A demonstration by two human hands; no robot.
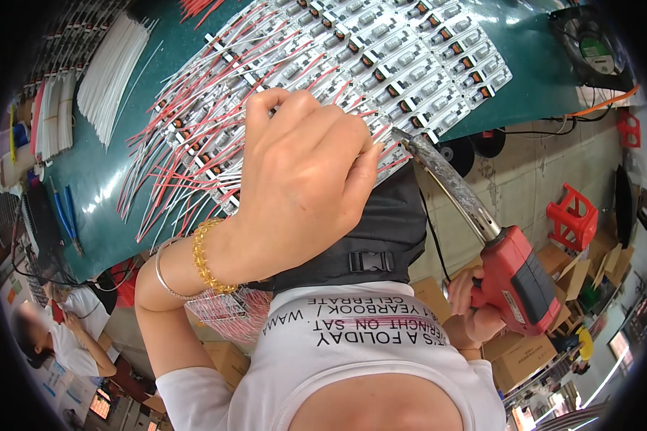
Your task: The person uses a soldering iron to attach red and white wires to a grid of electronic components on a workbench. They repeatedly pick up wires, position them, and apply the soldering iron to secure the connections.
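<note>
Rows of small white component boards [410, 50] with thin red and white wires [187, 144] are lying fanned across a glossy green table [532, 79]. The person's left hand [302, 179] is curling over the near edge of the boards, fingers bent and pressing on the wires. The right hand [471, 305] is gripping a red soldering gun [514, 276], its mottled metal barrel reaching its tip to the boards just beside the left fingertips. White sleeving [111, 72] is lying bundled further left.
</note>
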